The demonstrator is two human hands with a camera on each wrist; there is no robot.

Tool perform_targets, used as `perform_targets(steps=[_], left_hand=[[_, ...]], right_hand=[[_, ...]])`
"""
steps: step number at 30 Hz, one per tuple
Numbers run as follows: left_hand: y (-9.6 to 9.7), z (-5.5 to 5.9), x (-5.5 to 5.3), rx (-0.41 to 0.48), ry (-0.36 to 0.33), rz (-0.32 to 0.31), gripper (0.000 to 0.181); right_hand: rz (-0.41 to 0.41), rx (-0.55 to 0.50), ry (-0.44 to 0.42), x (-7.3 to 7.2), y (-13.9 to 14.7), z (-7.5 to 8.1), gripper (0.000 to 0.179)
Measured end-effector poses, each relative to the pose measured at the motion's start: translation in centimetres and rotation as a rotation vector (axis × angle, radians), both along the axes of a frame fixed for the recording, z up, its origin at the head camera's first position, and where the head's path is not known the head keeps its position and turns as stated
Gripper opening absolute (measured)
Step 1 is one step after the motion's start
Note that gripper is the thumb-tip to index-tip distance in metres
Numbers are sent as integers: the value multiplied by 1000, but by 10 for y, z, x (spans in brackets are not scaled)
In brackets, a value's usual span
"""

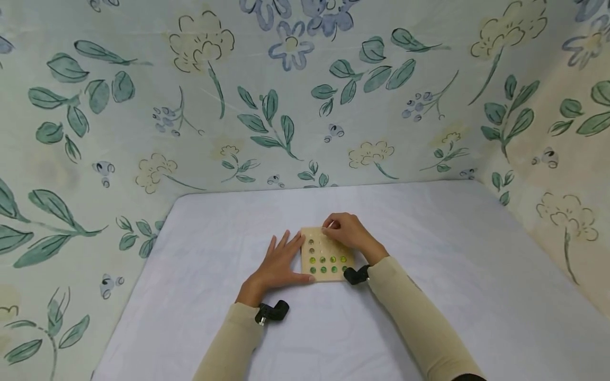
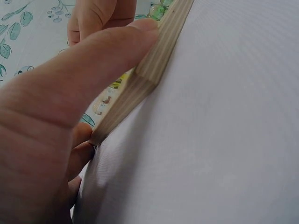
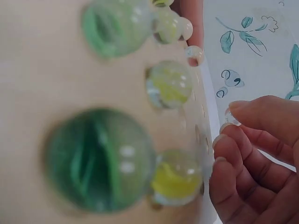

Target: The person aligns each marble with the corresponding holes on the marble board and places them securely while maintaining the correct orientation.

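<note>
A square wooden board (image 1: 306, 264) with rows of holes lies on the table. Green marbles (image 1: 324, 270) fill its near row, with yellow-green marbles (image 1: 322, 260) in the row behind. Two clear brownish marbles, one being the far marble (image 1: 311, 242), sit in the left column. My left hand (image 1: 281, 264) is spread along the board's left side, its thumb (image 2: 117, 46) on the near edge and fingertips at the far left corner. Over the far row, my right hand (image 1: 350, 230) pinches a small clear marble (image 3: 232, 117) between thumb and index finger, mostly hidden by the fingertips.
White cloth (image 1: 405, 222) covers the table around the board. Behind and beside it hangs a floral-patterned curtain (image 1: 305, 137). Black wrist cameras, such as the left wrist camera (image 1: 272, 311), are worn on both wrists; the right one overlaps the board's near right corner.
</note>
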State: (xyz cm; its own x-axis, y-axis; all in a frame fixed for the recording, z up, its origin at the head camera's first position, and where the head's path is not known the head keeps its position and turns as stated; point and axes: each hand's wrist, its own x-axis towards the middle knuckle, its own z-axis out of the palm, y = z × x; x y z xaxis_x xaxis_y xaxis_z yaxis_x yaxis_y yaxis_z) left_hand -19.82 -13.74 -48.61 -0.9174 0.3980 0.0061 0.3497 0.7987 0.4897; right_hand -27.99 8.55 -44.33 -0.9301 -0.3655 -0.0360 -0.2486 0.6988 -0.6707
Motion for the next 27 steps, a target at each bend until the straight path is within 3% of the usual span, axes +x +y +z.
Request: perform_targets(steps=[18, 27], left_hand=[[-2, -2, -1, 18, 9, -11, 112], [-4, -4, -3, 2, -2, -13, 114]], right_hand=[[141, 21, -41, -8, -20, 1, 12], [109, 14, -76, -8, -26, -2, 12]])
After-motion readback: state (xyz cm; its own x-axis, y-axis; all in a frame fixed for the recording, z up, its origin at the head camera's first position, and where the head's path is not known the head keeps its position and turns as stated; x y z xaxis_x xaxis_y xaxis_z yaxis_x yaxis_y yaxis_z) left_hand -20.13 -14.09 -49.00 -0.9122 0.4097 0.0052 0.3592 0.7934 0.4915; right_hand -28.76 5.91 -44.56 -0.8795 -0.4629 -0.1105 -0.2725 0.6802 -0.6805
